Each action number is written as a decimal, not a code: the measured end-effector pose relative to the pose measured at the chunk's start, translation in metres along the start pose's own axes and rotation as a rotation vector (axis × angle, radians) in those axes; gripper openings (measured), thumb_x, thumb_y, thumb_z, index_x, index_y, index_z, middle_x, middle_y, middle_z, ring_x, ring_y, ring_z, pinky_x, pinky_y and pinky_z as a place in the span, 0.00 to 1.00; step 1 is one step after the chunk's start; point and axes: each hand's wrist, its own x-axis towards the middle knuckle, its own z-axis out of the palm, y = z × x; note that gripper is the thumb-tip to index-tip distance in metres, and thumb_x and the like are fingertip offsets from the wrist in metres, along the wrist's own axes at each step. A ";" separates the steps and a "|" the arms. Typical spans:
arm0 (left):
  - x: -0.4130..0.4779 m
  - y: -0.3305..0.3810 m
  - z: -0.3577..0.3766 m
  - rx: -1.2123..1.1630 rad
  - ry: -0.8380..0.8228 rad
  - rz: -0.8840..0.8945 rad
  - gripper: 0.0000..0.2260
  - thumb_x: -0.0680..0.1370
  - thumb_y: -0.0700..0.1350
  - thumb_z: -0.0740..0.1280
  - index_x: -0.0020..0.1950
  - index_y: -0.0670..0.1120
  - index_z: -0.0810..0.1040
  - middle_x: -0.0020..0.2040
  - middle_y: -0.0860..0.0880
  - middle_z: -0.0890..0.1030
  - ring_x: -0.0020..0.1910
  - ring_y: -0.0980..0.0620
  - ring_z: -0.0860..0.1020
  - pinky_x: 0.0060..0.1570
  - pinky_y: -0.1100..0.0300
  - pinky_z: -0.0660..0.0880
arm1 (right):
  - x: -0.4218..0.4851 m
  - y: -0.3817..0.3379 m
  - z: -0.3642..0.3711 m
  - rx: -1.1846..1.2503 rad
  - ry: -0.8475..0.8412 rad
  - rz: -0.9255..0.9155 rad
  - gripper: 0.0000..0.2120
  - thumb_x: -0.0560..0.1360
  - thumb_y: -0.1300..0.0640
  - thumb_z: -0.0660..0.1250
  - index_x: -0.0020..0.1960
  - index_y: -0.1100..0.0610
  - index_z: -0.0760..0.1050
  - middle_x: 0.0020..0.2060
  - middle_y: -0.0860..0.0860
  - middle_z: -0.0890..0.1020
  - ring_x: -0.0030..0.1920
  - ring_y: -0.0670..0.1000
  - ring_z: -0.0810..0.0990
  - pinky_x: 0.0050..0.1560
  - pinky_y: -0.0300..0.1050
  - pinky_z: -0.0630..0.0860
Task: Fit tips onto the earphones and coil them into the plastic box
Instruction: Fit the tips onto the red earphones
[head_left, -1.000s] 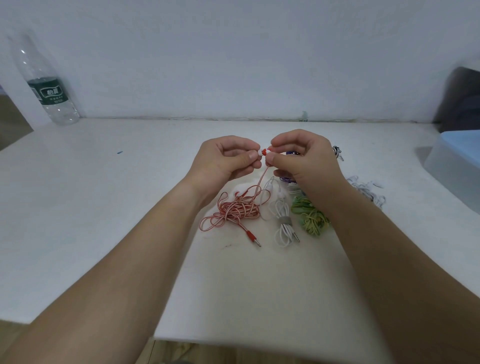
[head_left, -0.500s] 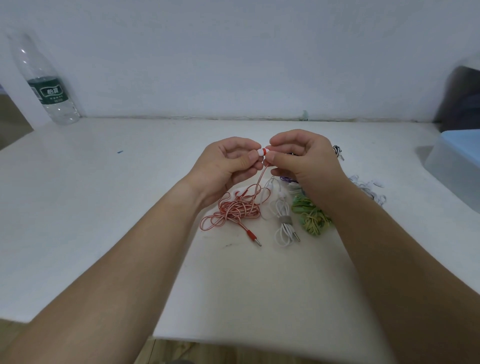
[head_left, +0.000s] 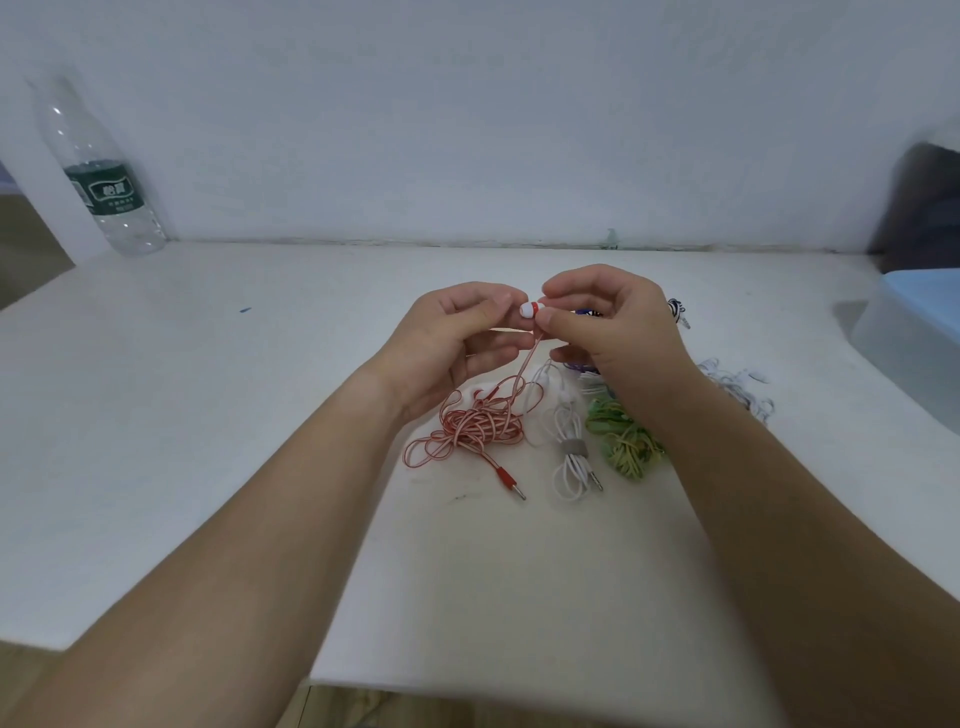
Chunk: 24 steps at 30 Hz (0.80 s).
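Head view. A red earbud (head_left: 538, 310) with a white tip (head_left: 527, 310) on its end is held above the surface (head_left: 260, 415), between the two hands. The earbud is pinched by the thumb and forefinger of the right hand (head_left: 618, 332). The fingers of the left hand (head_left: 452, 343) are curled, with the thumb end touching the tip; whether the tip is actually gripped cannot be told. The red-and-white cable (head_left: 478, 426) is seen hanging from the earbud to a loose heap on the surface, with its plug (head_left: 511, 484) lying at the near side. White earphones (head_left: 571, 457), bound by a grey band, and green earphones (head_left: 626, 441) are laid just beside the heap, to its right. The plastic box (head_left: 904, 338) is placed at the right edge, well apart from the hands. A water bottle (head_left: 109, 197) is stood at the far left, near the wall.
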 end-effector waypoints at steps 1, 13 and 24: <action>0.000 0.000 0.000 -0.004 0.001 -0.005 0.06 0.81 0.43 0.65 0.52 0.43 0.81 0.47 0.45 0.85 0.42 0.50 0.85 0.41 0.63 0.81 | 0.000 0.000 0.000 0.000 0.001 0.003 0.09 0.71 0.62 0.77 0.50 0.57 0.81 0.38 0.49 0.84 0.41 0.51 0.84 0.42 0.47 0.82; -0.002 0.001 -0.006 0.640 0.200 0.240 0.11 0.80 0.53 0.69 0.46 0.47 0.84 0.40 0.49 0.86 0.37 0.55 0.79 0.40 0.64 0.75 | -0.001 0.003 0.006 -0.386 -0.006 -0.132 0.10 0.74 0.64 0.70 0.50 0.52 0.81 0.42 0.49 0.80 0.32 0.47 0.76 0.36 0.42 0.76; -0.030 0.031 0.003 1.446 -0.095 -0.412 0.39 0.60 0.70 0.77 0.66 0.57 0.72 0.59 0.53 0.74 0.57 0.50 0.77 0.61 0.52 0.75 | -0.005 -0.013 0.006 -1.120 -0.279 -0.069 0.05 0.74 0.54 0.68 0.44 0.44 0.79 0.39 0.41 0.83 0.41 0.43 0.80 0.46 0.42 0.76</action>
